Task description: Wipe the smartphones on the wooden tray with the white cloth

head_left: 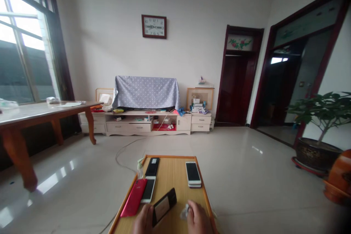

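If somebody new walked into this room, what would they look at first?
Probably the big grey-blue dotted cloth, draped over something on the long whitish cabinet by the wall. Next might be the shiny red phone along the left edge of the small wooden table, near the left hand holding a dark phone. The leafy green plant at far right stands out too.

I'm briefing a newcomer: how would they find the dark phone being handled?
Start at the wood-topped table low in the picture. At its near end, the left hand holds the dark phone. Only it is tilted in a grip; the other phones lie unheld.
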